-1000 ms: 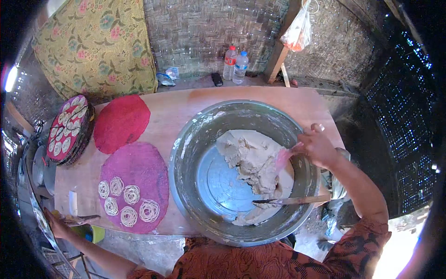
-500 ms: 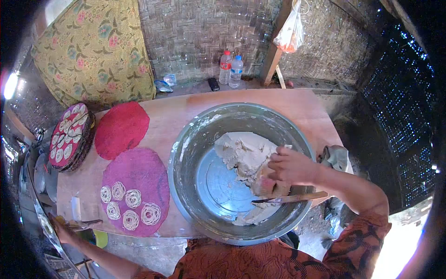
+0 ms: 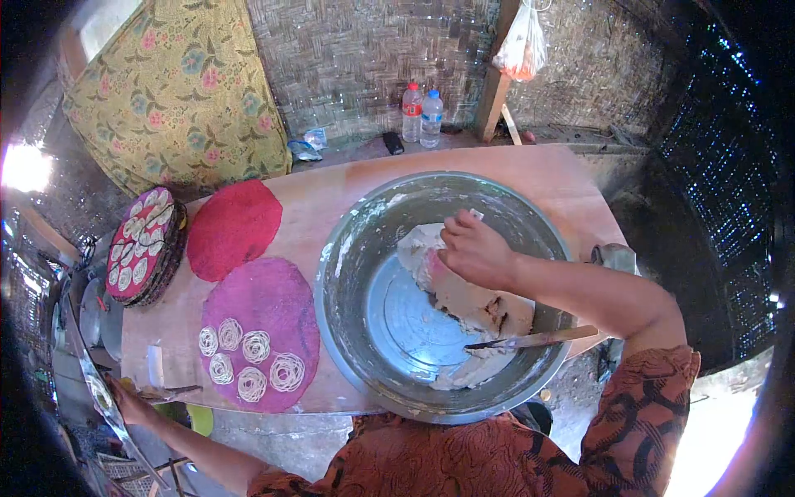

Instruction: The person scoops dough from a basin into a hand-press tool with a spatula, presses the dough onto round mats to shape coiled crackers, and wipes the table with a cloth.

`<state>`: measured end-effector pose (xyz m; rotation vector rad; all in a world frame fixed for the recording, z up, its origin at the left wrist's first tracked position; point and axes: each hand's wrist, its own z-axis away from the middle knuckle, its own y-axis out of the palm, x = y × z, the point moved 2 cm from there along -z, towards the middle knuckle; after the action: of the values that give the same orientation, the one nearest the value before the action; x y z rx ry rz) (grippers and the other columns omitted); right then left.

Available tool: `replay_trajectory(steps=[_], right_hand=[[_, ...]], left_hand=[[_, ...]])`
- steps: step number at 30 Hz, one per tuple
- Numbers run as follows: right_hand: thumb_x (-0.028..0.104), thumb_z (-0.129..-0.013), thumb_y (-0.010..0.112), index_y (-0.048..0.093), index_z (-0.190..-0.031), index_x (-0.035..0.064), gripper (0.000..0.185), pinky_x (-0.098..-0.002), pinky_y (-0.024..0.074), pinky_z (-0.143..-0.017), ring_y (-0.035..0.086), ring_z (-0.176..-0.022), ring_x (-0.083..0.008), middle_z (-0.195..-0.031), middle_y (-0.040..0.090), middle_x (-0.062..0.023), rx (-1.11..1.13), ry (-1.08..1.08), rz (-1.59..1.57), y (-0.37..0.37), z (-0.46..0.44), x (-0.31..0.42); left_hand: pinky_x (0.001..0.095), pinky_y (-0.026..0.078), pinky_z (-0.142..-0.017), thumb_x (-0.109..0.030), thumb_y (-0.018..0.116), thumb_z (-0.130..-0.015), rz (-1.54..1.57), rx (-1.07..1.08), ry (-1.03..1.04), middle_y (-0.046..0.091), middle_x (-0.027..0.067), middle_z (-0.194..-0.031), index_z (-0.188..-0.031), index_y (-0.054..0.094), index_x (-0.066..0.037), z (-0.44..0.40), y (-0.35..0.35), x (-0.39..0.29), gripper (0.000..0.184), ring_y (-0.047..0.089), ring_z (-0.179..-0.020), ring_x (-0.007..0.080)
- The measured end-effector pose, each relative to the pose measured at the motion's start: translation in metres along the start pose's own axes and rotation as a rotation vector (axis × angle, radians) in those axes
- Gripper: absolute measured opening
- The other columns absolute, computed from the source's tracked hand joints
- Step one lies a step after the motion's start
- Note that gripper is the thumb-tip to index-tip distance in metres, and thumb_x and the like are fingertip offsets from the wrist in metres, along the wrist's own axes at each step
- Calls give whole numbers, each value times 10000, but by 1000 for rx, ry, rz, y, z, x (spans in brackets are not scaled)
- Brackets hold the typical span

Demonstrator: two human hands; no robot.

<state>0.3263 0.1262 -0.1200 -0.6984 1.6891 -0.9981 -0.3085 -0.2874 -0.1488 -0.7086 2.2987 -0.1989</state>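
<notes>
My right hand [image 3: 478, 252] is closed over the pale dough [image 3: 472, 300] inside a large metal basin [image 3: 331, 331]. A bit of white sticks out above its fingers and a patch of pink shows below them; the held thing is mostly covered. A knife [image 3: 534, 339] with a wooden handle lies across the dough, its handle toward the basin's right rim. Far to the left, my left hand [image 3: 132, 406] is at the table's corner, beside a long shiny metal strip [image 3: 103, 402]. Its fingers are mostly hidden.
A purple round mat [image 3: 261, 319] carries several coiled noodle nests. Behind it lies a red round mat [image 3: 235, 230]. A stack of mats [image 3: 141, 248] with more nests stands at the left. Two bottles [image 3: 421, 116] and a dark phone [image 3: 392, 143] sit by the woven wall.
My right hand has moved left and toward the far side over the dough, uncovering dough nearer the knife. The whole view has shifted slightly; my left hand stays at the table's corner.
</notes>
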Motion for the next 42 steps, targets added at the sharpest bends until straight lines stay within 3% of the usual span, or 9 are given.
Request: replay_trajectory(steps=[11,14,16,19,26,28,33,37,42], right_hand=[[210,-683,588,648,-593,153,122,-348,342,-837,541,-824,-196,-658,588,-47,74,151,7,-23,-43,1],[204,-718,603,692,-656,164,115,-372,306,-888,567,-842,-196,-730,680,-61,177,52,378,-56,-50,21],[197,-687,597,674,-630,159,103,-345,332,-859,558,-819,-183,-678,634,-39,362,-43,-68,-55,-53,33],[200,-681,606,677,-631,164,94,-355,331,-856,568,-803,-191,-647,628,-30,198,-110,-155,-24,-53,53],[223,-686,626,694,-664,190,79,-345,347,-830,569,-821,-191,-659,633,-33,354,48,138,-33,-15,4],[217,-725,631,728,-776,193,112,-360,358,-824,570,-834,-202,-714,647,-35,472,156,-13,-69,-4,-30],[188,-790,632,735,-911,202,160,-409,401,-868,599,-866,-283,-802,657,-74,172,632,-183,-88,68,-80],[160,-839,576,722,-977,197,205,-449,482,-772,634,-839,-350,-854,655,-156,617,976,-391,-58,124,-62],[219,-815,641,719,-1006,223,206,-447,493,-719,635,-811,-340,-834,661,-151,578,742,-358,-99,148,-22]], left_hand=[[371,423,-1003,-179,573,-926,280,-68,-106,623,148,-1193,-1140,621,50,9,-10,2,317,586,-1093,273],[362,431,-1002,-119,549,-929,624,-158,-146,618,150,-1200,-1132,614,66,-7,-7,57,282,583,-1097,270],[357,433,-999,-95,525,-934,907,-184,-154,606,151,-1220,-1156,596,73,1,-18,25,287,577,-1109,262],[348,436,-982,-197,470,-973,-9,-137,27,600,154,-1232,-1153,613,60,3,-26,14,345,579,-1110,266],[361,392,-1019,-251,463,-972,-53,-133,46,598,149,-1240,-1185,606,31,12,-27,4,381,560,-1144,262],[378,375,-1025,-294,480,-966,318,-151,-185,606,147,-1227,-1181,616,14,12,-25,15,399,559,-1140,265],[381,488,-867,-359,573,-915,-72,-243,16,640,131,-1162,-1137,639,-24,4,-28,68,407,620,-964,243],[360,505,-811,-359,596,-898,41,-114,-133,665,113,-1099,-1140,644,-39,10,-26,63,404,631,-890,212],[338,406,-984,-262,446,-985,6,-74,5,589,112,-1267,-1199,620,-36,14,-29,41,357,566,-1131,232]])
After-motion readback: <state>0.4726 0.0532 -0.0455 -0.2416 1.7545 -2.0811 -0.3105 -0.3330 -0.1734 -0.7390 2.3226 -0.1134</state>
